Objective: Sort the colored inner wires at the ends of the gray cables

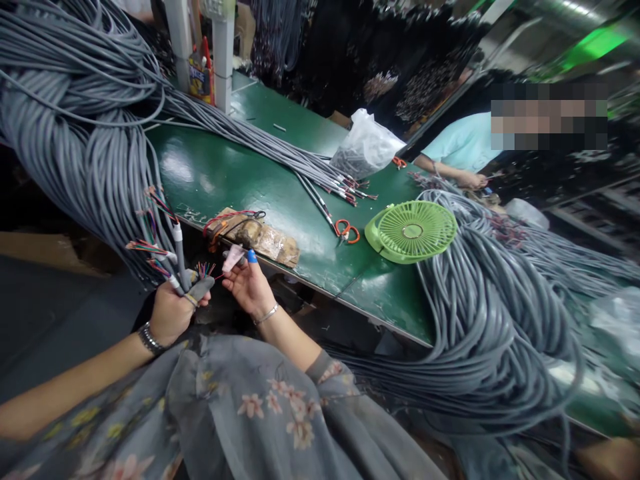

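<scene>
My left hand (173, 312) is closed around the ends of several grey cables (181, 257), with a grey covering on its thumb. Thin coloured wires (205, 269) fan out of the cable tip beside that thumb. My right hand (250, 287) is just to the right, palm turned up, fingers a little curled and the thumb apart from them. Its thumb has a blue tip cover (252, 256), and a pinkish wrap (233, 259) sits on a finger. A thin red wire reaches toward its fingers; whether they touch it I cannot tell.
On the green table (200, 177) lie a taped wooden block (273, 243) with wires, orange-handled scissors (346, 231), a green fan (413, 231) and a plastic bag (367, 143). Large grey cable bundles (115, 160) hang left and right. A co-worker (463, 143) works across the table.
</scene>
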The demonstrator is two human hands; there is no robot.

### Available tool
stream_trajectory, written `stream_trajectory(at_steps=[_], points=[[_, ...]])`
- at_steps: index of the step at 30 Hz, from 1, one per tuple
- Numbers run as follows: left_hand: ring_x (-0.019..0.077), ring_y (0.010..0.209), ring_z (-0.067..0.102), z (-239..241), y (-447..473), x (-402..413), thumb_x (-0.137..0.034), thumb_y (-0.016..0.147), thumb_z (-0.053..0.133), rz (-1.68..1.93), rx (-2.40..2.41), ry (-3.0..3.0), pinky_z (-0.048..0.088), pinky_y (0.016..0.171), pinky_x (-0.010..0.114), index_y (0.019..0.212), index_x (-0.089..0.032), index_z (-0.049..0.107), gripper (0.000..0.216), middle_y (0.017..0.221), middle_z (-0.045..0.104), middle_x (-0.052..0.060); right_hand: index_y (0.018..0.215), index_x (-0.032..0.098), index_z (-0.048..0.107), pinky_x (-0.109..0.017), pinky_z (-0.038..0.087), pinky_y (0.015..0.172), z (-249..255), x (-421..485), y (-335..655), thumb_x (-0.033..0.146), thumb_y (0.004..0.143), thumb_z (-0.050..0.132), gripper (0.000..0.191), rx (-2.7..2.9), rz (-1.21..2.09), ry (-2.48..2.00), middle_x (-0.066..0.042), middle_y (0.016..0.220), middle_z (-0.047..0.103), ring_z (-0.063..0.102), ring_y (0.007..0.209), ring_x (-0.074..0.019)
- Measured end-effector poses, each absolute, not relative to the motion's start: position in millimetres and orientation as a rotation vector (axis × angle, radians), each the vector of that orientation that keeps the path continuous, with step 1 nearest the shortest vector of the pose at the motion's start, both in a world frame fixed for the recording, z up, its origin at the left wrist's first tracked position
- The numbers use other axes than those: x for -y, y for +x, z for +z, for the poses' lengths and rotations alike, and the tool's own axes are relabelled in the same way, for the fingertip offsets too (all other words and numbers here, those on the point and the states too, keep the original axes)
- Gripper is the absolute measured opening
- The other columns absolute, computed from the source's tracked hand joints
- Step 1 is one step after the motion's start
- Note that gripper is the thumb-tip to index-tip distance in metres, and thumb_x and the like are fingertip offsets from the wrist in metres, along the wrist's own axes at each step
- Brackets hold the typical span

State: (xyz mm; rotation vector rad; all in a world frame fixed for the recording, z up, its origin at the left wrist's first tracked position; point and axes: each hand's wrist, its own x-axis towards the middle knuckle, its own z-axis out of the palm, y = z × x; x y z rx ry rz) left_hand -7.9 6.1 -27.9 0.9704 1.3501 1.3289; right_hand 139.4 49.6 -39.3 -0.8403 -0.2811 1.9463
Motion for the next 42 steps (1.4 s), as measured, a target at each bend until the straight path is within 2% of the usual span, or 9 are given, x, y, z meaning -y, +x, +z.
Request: stream_trajectory(at_steps=[3, 6, 12, 20, 27, 29, 34, 36, 42], points=[[0.0107, 0.042, 0.057, -18, -6, -6, -0.038, 0.048, 0.091, 1.326, -1.312, 0.82, 0.048, 0.043, 0.022, 0.053, -0.018, 0.066, 0.032, 0.047, 0.064, -0.002, 0.079, 0.02, 0.066, -0.021, 0.051, 0.057, -45, -47, 143, 0.059, 0.095, 0.06, 0.042, 0.28, 1.938, -0.862, -0.001, 0.073, 0.069, 0.059, 0.06, -0.0115], [0.0101, 0.042, 0.056, -14, -3, -8, -0.039, 0.044, 0.091, 1.314, -1.34, 0.741, 0.045, 0.043, 0.021, 0.056, -0.018, 0.07, 0.032, 0.048, 0.066, -0.001, 0.082, 0.02, 0.067, -0.022, 0.052, 0.06, -54, -43, 149, 0.058, 0.094, 0.061, 0.041, 0.365, 1.916, -0.882, -0.002, 0.076, 0.07, 0.059, 0.062, -0.0114], [0.0115, 0.046, 0.057, -25, 0, -7, -0.048, 0.047, 0.09, 1.292, -1.34, 0.775, 0.042, 0.046, 0.023, 0.059, -0.018, 0.07, 0.038, 0.051, 0.067, 0.0, 0.084, 0.02, 0.07, -0.023, 0.053, 0.06, -65, -31, 160, 0.054, 0.083, 0.074, 0.034, 0.516, 1.779, -0.92, -0.001, 0.077, 0.07, 0.06, 0.063, -0.0109], [0.0159, 0.054, 0.063, -21, 5, 0, -0.059, 0.044, 0.092, 1.297, -1.273, 0.785, 0.05, 0.053, 0.027, 0.066, -0.018, 0.074, 0.05, 0.058, 0.072, 0.003, 0.089, 0.02, 0.076, -0.024, 0.051, 0.06, -61, -10, 166, 0.046, 0.07, 0.085, 0.034, 0.795, 1.563, -0.972, -0.002, 0.077, 0.072, 0.058, 0.062, -0.011], [0.0154, 0.056, 0.064, -22, -5, 6, -0.046, 0.042, 0.097, 1.476, -1.137, 0.677, 0.051, 0.055, 0.026, 0.066, -0.018, 0.076, 0.042, 0.059, 0.073, 0.003, 0.089, 0.02, 0.076, -0.024, 0.048, 0.06, -67, 4, 170, 0.044, 0.071, 0.082, 0.032, 0.829, 1.468, -1.031, -0.001, 0.074, 0.071, 0.056, 0.062, -0.0106], [0.011, 0.051, 0.059, -22, -11, 7, -0.046, 0.042, 0.096, 1.505, -1.134, 0.645, 0.044, 0.049, 0.022, 0.065, -0.018, 0.075, 0.042, 0.058, 0.072, 0.001, 0.089, 0.019, 0.076, -0.024, 0.047, 0.06, -70, 8, 172, 0.042, 0.071, 0.08, 0.029, 0.81, 1.449, -1.068, -0.001, 0.074, 0.07, 0.055, 0.061, -0.0102], [0.011, 0.052, 0.059, -17, -23, 13, -0.04, 0.057, 0.09, 1.572, -1.068, 0.61, 0.037, 0.045, 0.022, 0.068, -0.018, 0.074, 0.029, 0.06, 0.071, 0.001, 0.084, 0.02, 0.075, -0.023, 0.045, 0.057, -71, 16, 176, 0.037, 0.07, 0.079, 0.023, 0.758, 1.433, -1.118, 0.001, 0.07, 0.068, 0.053, 0.058, -0.0092], [0.0111, 0.052, 0.057, -14, -23, 17, -0.038, 0.057, 0.089, 1.542, -1.077, 0.639, 0.036, 0.045, 0.023, 0.067, -0.019, 0.074, 0.026, 0.059, 0.07, 0.0, 0.082, 0.02, 0.075, -0.023, 0.045, 0.056, -68, 17, 179, 0.036, 0.069, 0.079, 0.021, 0.726, 1.425, -1.116, 0.001, 0.069, 0.068, 0.052, 0.057, -0.0094], [0.015, 0.056, 0.06, -12, -18, 24, -0.031, 0.049, 0.089, 1.375, -1.133, 0.802, 0.046, 0.053, 0.028, 0.068, -0.022, 0.077, 0.024, 0.061, 0.071, 0.001, 0.084, 0.022, 0.075, -0.023, 0.044, 0.056, -60, 18, 188, 0.036, 0.072, 0.078, 0.019, 0.707, 1.369, -1.129, 0.001, 0.071, 0.068, 0.052, 0.059, -0.0101]])
